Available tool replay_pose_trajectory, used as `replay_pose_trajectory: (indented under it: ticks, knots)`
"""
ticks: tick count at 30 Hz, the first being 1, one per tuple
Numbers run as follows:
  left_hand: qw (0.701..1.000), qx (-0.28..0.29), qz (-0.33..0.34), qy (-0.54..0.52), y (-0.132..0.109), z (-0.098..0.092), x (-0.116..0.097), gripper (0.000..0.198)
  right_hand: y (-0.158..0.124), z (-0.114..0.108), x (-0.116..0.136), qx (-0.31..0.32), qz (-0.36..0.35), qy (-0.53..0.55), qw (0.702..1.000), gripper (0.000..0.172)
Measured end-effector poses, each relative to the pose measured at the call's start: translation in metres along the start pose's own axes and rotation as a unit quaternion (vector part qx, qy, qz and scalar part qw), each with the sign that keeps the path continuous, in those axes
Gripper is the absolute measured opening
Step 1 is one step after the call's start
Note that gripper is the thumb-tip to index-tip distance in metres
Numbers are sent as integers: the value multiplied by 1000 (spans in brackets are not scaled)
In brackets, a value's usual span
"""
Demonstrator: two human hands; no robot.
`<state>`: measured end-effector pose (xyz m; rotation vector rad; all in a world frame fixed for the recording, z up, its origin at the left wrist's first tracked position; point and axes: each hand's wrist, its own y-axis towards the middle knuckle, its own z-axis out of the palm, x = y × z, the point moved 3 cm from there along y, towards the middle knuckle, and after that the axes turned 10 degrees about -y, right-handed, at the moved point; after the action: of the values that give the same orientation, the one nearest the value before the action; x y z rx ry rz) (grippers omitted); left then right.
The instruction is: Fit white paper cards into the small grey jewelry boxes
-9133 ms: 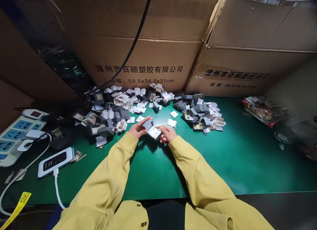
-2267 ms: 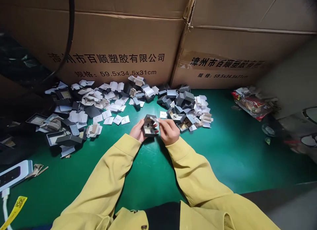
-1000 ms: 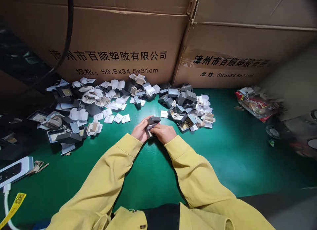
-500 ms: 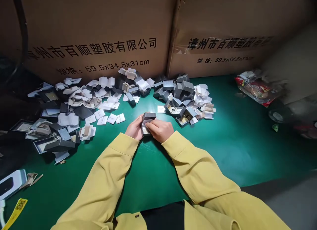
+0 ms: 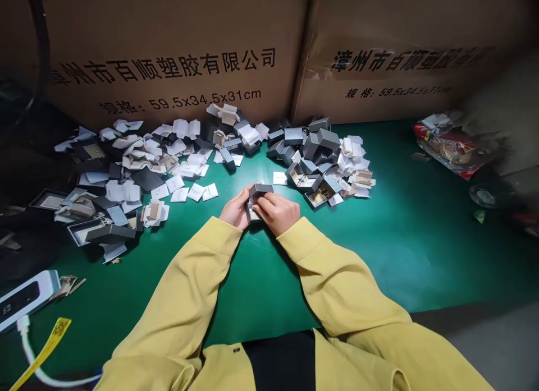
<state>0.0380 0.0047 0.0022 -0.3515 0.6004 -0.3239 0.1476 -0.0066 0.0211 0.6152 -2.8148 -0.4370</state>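
A small dark grey jewellery box point(image 5: 261, 189), lid raised, is held over the middle of the green table. My left hand point(image 5: 236, 209) is closed around its left side. My right hand point(image 5: 279, 211) has its fingers bent into the box; whether they pinch a small piece inside is hidden. Beyond the hands lies a white card point(image 5: 279, 178). To their left are several white printed cards point(image 5: 196, 192), and at the right sits a pile of dark small boxes point(image 5: 316, 144), some open.
Two large cardboard cartons point(image 5: 177, 21) stand along the back. A heap of folded white paper inserts point(image 5: 143, 155) and boxes spreads at left. A white device point(image 5: 31, 298) with a cable and a yellow strip point(image 5: 46, 349) lie front left. A red plastic bag point(image 5: 455, 147) is at far right.
The view has shifted slightly, so the table things sit a little further right and higher. My right fingers still reach into the box, and my left hand keeps its hold.
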Motion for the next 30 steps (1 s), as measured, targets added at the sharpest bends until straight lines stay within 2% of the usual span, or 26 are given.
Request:
replay_pose_trajectory:
  ticks: [5, 10, 13, 15, 19, 22, 25, 28, 30]
  knots:
    - [998, 63, -4, 5, -3, 3, 5, 30, 0, 5, -4, -2, 13, -15, 1000, 43]
    - [993, 109, -41, 4, -11, 3, 11, 28, -2, 6, -16, 0, -20, -25, 999, 42]
    - [991, 125, -46, -6, -9, 0, 13, 29, -3, 2, -18, -19, -17, -47, 999, 40]
    - [992, 120, -25, -20, -7, -3, 12, 26, -3, -1, -15, -29, -12, -50, 998, 36]
    - [994, 96, 15, -53, -12, -12, 4, 16, 2, -3, 5, -18, -13, -50, 999, 28]
    - [994, 82, 36, -64, -27, -22, -6, 14, 9, 0, 29, -3, -25, -44, 999, 24]
    - [991, 63, 86, -75, -45, -34, -21, 17, 16, 5, 56, 11, -59, -22, 998, 23]
    - [984, 49, 151, -79, -57, -44, -40, 20, 21, 7, 74, 0, -95, 58, 994, 25]
    - [974, 44, 204, -92, -63, -52, -59, 26, 24, 7, 76, -38, -60, 148, 986, 32]
